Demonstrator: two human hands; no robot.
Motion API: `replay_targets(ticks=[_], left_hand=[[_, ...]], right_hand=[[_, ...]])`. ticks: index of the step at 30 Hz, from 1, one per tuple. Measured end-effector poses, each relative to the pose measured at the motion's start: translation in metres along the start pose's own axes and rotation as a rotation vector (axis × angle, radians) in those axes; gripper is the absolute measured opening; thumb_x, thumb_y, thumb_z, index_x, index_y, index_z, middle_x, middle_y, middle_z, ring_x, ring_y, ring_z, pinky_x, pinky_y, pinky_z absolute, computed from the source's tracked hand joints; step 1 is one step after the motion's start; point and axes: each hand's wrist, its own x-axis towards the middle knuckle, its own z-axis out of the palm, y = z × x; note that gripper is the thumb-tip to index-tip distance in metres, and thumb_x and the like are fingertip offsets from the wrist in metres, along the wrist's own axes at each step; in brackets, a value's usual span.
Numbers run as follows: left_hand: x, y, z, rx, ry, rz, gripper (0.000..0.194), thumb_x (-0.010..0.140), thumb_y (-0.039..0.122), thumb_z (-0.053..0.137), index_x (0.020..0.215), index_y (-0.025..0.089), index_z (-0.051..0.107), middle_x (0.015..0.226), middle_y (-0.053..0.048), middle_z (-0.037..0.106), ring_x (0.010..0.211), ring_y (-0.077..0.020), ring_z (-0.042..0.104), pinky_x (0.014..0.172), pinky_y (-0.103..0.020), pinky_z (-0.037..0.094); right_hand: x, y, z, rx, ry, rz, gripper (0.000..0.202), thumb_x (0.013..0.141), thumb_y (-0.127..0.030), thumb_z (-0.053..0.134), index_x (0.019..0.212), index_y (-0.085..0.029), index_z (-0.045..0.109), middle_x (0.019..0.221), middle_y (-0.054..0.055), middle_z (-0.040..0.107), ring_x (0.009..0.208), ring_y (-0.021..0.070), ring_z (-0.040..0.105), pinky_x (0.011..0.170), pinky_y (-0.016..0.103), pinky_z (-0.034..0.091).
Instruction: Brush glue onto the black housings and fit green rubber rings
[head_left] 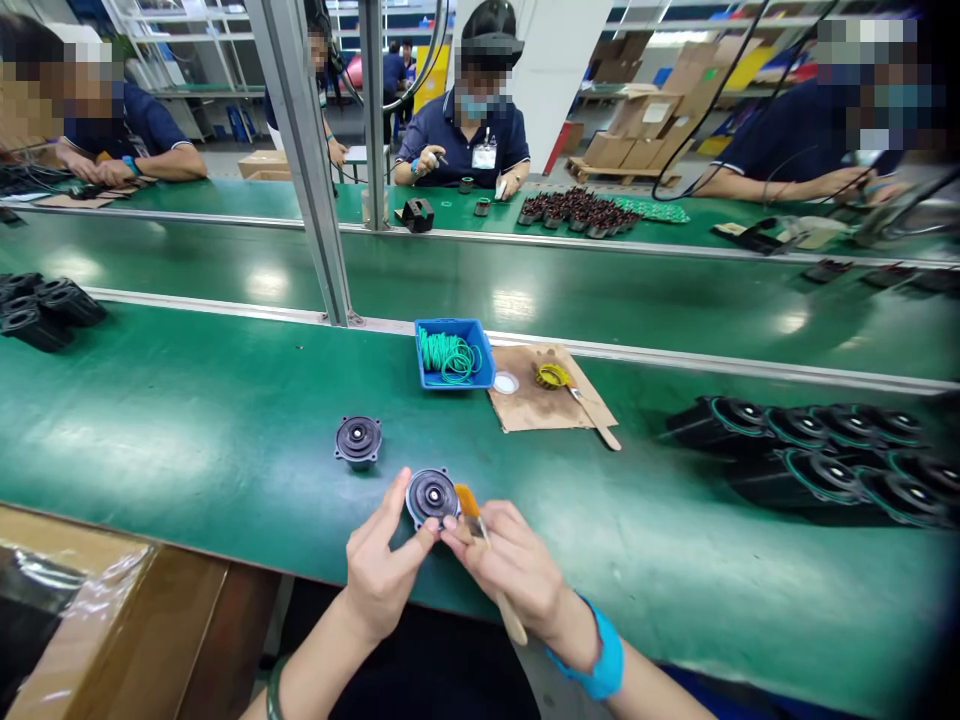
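Note:
My left hand (pixel 382 560) grips a round black motor cap (pixel 433 494) by its rim, thumb in front and fingers at the left side. A flat brush with orange bristles (pixel 466 500) and a wooden handle is held in my right hand (pixel 514 565), its handle sticking out below the palm. The right fingertips also touch the near edge of the cap, beside the left thumb. Another black cap (pixel 358 440) of the same kind lies on the green table just behind and to the left.
A blue bin (pixel 454 380) holds green rings. Beside it, cardboard (pixel 525 410) carries a yellow-rimmed container (pixel 553 376), a wooden-handled brush (pixel 596 415) and a white ring (pixel 505 383). Black housings (pixel 817 475) stand right, more (pixel 49 312) left. A metal post (pixel 300 160) rises ahead; co-workers (pixel 465 140) sit beyond.

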Motion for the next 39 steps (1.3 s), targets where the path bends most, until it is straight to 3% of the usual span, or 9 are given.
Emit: replay_targets(ticks=[3,5,7,9,12,18,21,26,39], left_hand=[[0.0,0.0,-0.002,-0.174,-0.013,-0.293,0.012,0.083,0.012,0.071,0.09,0.02,0.069,0.135,-0.012,0.061,0.109,-0.0235,0.069,0.094,-0.038,0.059],[0.001,-0.001,-0.004,-0.266,-0.034,-0.475,0.028,0.079,0.021,0.076,0.105,0.021,0.064,0.129,-0.013,0.064,0.115,-0.0268,0.065,0.099,-0.044,0.056],[0.003,-0.003,-0.004,-0.318,-0.083,-0.585,0.054,0.075,0.028,0.08,0.123,0.02,0.054,0.13,-0.015,0.062,0.12,-0.029,0.062,0.101,-0.047,0.053],[0.004,-0.005,-0.004,-0.334,-0.148,-0.644,0.069,0.074,0.032,0.08,0.133,0.02,0.047,0.13,-0.014,0.062,0.119,-0.0288,0.062,0.1,-0.045,0.054],[0.003,-0.007,-0.002,-0.304,-0.208,-0.684,0.07,0.073,0.029,0.081,0.134,0.023,0.048,0.125,-0.011,0.067,0.112,-0.0271,0.066,0.097,-0.044,0.055],[0.001,-0.008,-0.001,-0.289,-0.201,-0.687,0.063,0.068,0.029,0.084,0.125,0.023,0.057,0.12,-0.008,0.07,0.108,-0.0266,0.068,0.095,-0.042,0.056],[0.002,-0.008,-0.001,-0.299,-0.2,-0.697,0.059,0.07,0.027,0.083,0.123,0.022,0.058,0.119,-0.008,0.071,0.107,-0.0263,0.068,0.094,-0.041,0.056],[0.003,-0.008,-0.002,-0.312,-0.208,-0.714,0.06,0.068,0.028,0.084,0.123,0.021,0.059,0.118,-0.008,0.071,0.107,-0.0267,0.068,0.096,-0.042,0.056],[0.001,-0.008,-0.002,-0.372,-0.199,-0.719,0.062,0.066,0.026,0.086,0.122,0.021,0.061,0.118,-0.009,0.071,0.109,-0.0277,0.067,0.099,-0.045,0.054]], right_hand=[[0.005,0.004,-0.007,0.262,0.122,0.351,0.009,0.091,-0.014,0.063,0.088,-0.022,0.058,0.085,0.005,0.076,0.082,0.0191,0.07,0.073,0.034,0.056],[0.008,0.008,-0.017,0.398,0.193,0.561,0.006,0.094,-0.025,0.061,0.09,-0.023,0.058,0.08,0.005,0.075,0.083,0.0198,0.069,0.072,0.034,0.057],[0.012,0.011,-0.028,0.496,0.251,0.657,0.013,0.098,-0.035,0.056,0.093,-0.024,0.06,0.065,0.002,0.069,0.072,0.0191,0.066,0.067,0.033,0.055],[0.014,0.014,-0.037,0.547,0.28,0.697,0.026,0.1,-0.044,0.049,0.098,-0.023,0.064,0.055,-0.001,0.059,0.059,0.0173,0.059,0.061,0.031,0.052],[0.016,0.014,-0.043,0.563,0.256,0.761,0.037,0.1,-0.048,0.044,0.102,-0.02,0.069,0.056,-0.001,0.053,0.052,0.0137,0.05,0.051,0.026,0.046],[0.019,0.001,-0.044,0.685,0.072,0.914,0.031,0.096,-0.045,0.055,0.084,-0.018,0.064,0.062,0.0,0.057,0.05,0.0112,0.054,0.041,0.019,0.045],[0.018,-0.004,-0.043,0.663,-0.043,0.958,0.035,0.095,-0.047,0.055,0.08,-0.016,0.062,0.065,0.002,0.057,0.051,0.0114,0.057,0.042,0.019,0.046],[0.017,-0.002,-0.038,0.583,-0.086,0.945,0.038,0.096,-0.047,0.051,0.077,-0.016,0.06,0.063,0.001,0.056,0.051,0.0112,0.056,0.042,0.019,0.046],[0.028,0.015,-0.042,0.318,-0.155,0.689,0.036,0.1,-0.034,0.047,0.071,-0.018,0.061,0.075,0.005,0.061,0.06,0.0124,0.06,0.049,0.021,0.049]])
